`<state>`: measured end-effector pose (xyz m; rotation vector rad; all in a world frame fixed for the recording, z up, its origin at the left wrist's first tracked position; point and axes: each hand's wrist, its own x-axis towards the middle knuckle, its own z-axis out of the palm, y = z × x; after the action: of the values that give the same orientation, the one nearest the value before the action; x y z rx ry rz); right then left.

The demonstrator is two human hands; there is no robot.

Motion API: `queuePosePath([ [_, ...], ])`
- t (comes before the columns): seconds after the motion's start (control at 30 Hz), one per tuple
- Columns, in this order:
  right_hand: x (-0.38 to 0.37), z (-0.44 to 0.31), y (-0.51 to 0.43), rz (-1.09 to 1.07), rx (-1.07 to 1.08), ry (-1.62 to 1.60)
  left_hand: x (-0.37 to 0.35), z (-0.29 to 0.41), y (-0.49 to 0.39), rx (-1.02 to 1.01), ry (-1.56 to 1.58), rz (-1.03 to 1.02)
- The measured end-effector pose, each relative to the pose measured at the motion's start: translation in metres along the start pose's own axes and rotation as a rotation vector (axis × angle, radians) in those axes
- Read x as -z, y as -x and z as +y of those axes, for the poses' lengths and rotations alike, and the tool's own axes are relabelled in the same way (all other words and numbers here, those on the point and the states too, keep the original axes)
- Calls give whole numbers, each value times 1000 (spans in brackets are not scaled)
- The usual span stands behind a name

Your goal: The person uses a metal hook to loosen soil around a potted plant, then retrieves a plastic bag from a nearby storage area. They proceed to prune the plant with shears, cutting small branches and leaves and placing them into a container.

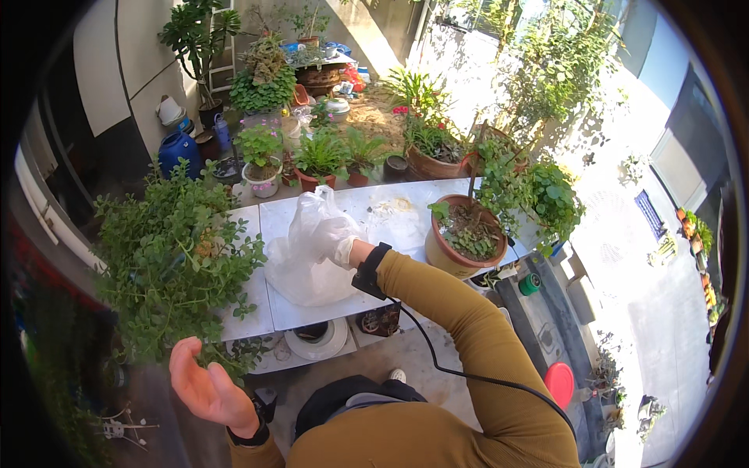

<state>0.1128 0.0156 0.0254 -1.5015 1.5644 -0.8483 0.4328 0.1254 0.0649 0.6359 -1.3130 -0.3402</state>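
Observation:
A translucent white plastic bag (pixel 304 275) stands bunched on the white table (pixel 287 319). My right hand (pixel 338 241), in a thin whitish glove, grips the upper part of the bag; its fingertips blend into the plastic. What the bag contains cannot be made out. Bare and holding nothing, my left hand (pixel 205 386) is raised at the lower left, its thumb apart from the curved fingers. It is nearest to a bushy green plant (pixel 175 257) at the table's left end. A black band is around each wrist.
A potted plant (pixel 468 234) stands right of the bag, its vines trailing over the table. Flowerpots (pixel 316 178) line the table's far side. A lower shelf holds a white round dish (pixel 319 345). A black cable (pixel 445 365) runs along my right arm.

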Motion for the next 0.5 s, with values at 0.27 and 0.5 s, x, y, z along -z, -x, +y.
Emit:
queuePosePath([
  [0.27,91,-10,160,-64,-236,-818,-61,8,16,-69,87,-160],
  [0.5,219,48,334,155,-441,-856,-128,23,55,-22,67,-273],
])
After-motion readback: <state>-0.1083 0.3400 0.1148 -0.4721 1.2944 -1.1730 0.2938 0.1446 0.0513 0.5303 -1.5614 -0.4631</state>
